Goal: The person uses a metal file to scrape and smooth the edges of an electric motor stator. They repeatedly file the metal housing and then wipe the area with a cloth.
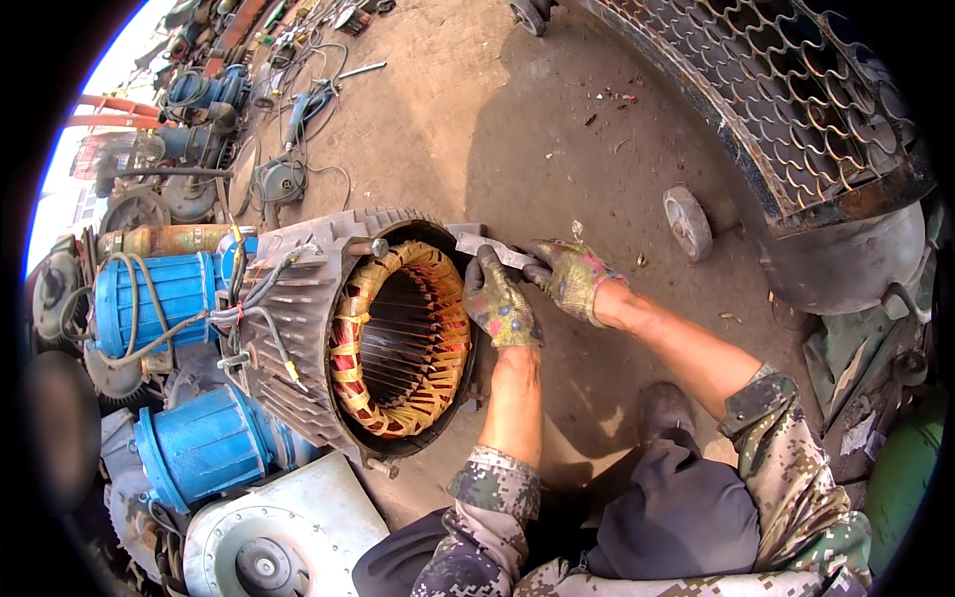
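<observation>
Both my hands wear stained, patterned work gloves and hold a flat, pale grey strip [492, 249], perhaps a metal scraper blade; its exact kind is unclear. My left hand [502, 306] pinches it from below near the middle, fingers closed. At its right end, my right hand [575, 279] is closed around it. The strip's left end reaches the upper right rim of a large electric motor housing [288, 328] lying on its side. Inside the housing's open end sits a ring of yellow-bound, red windings [353, 333] around a dark slotted bore.
Left of the housing lie blue motors [199, 443] and a light grey fan casing [308, 532]. Cables and an angle grinder [298, 114] lie beyond. A rusty mesh-topped metal frame [786, 109] stands right, with a wheel [687, 223] beside it. My shoe rests on the floor.
</observation>
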{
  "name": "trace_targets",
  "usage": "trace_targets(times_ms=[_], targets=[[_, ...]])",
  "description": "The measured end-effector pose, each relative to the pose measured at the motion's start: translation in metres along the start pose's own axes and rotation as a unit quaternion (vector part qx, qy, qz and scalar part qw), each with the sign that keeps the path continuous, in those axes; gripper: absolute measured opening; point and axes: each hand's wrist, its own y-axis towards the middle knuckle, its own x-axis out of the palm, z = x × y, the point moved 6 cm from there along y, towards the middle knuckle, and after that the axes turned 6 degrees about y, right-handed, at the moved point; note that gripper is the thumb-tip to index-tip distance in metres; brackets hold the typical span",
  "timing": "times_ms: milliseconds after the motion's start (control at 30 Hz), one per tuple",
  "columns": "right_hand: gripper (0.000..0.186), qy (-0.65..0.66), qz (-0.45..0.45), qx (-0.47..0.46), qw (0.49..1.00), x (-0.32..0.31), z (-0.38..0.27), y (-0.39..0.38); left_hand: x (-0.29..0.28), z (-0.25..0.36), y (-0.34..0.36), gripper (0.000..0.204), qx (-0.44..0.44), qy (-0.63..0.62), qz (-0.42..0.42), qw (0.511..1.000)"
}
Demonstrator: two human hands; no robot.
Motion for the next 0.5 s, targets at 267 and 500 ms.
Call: trace_targets(times_ms=[267,500], targets=[[0.048,0.090,0.004,-0.056,0.994,0.025,-0.013,0.055,0.008,0.004,0.020,0.033,-0.039,0.048,0.033,0.998],[0.052,0.049,-0.001,-0.087,0.995,0.041,-0.014,0.070,-0.003,-0.008,0.023,0.045,-0.046,0.041,-0.019,0.998]])
